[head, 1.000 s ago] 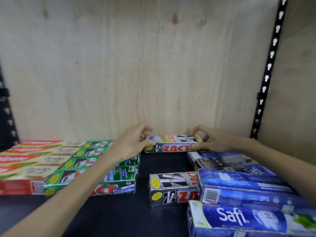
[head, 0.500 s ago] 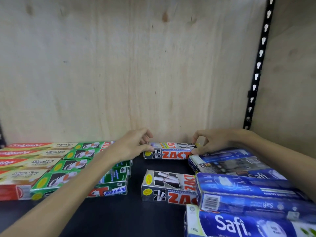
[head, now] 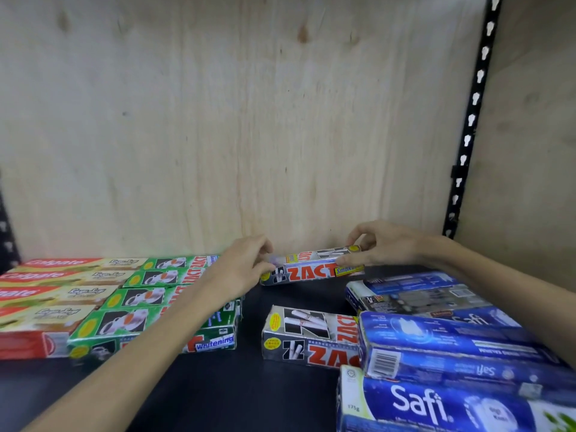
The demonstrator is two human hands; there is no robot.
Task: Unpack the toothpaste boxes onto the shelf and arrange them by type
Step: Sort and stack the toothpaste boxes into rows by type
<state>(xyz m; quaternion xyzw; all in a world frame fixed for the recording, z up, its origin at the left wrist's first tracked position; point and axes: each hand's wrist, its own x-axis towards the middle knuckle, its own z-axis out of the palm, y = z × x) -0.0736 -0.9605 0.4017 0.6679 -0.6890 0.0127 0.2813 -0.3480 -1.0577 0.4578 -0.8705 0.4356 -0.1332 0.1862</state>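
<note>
Both hands grip one grey Zact box [head: 311, 268] by its ends near the back edge of the shelf [head: 218, 397], the left hand [head: 241, 269] at its left end and the right hand [head: 378, 249] pinching its right end. Its right end is tilted up. A second grey Zact box [head: 308, 336] lies nearer the front, with green Zact boxes [head: 149, 304] to the left and blue Safi boxes [head: 436, 353] to the right.

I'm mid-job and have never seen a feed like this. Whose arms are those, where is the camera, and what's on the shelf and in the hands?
There is no machine: a person works bare-handed, filmed by a head-worn camera looking forward and down. The left hand and right hand each grip one end of a grey Zact box near the wooden back wall. On the dark shelf lie red Colgate boxes at far left, green Zact boxes beside them, another grey Zact box in the middle, and blue Safi boxes piled at right.
</note>
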